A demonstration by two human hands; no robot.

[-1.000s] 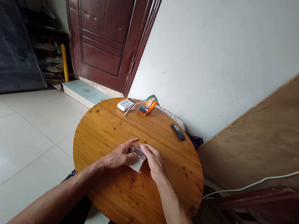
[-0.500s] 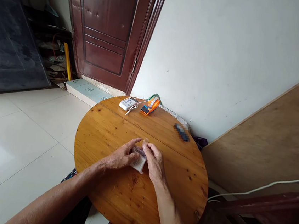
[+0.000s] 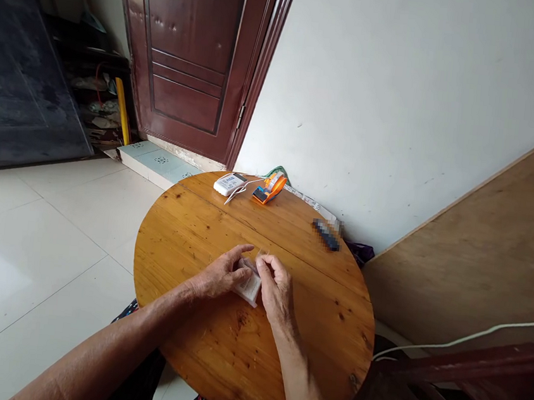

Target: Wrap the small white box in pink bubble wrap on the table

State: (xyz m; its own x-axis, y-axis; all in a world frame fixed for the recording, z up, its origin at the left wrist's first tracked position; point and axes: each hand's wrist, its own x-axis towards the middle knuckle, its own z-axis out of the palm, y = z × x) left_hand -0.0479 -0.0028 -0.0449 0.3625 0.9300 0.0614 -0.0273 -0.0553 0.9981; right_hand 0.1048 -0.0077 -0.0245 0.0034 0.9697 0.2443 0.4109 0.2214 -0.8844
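Over the middle of the round wooden table (image 3: 182,235), my left hand (image 3: 227,273) grips a small white packet (image 3: 248,289) from its left side, thumb on top and index finger stretched along the far edge. The packet seems wrapped in clear plastic; its print is too small to read. From the right, my right hand (image 3: 278,286) pinches a small clear strip (image 3: 262,252) between thumb and index finger, at the packet's far end. Whether the strip is stuck to the packet is hidden by my fingers.
Toward the far edge lie a white device with a cord (image 3: 229,184) and an orange tape dispenser (image 3: 271,188). A dark, pixelated long object (image 3: 326,235) lies at the right rear. The wall (image 3: 373,141) rises behind the table, and a dark red wooden chair (image 3: 469,364) stands at right.
Both hands stay almost in place around the packet. The clear strip in my right fingers has tilted slightly. The whole view has shifted a little.
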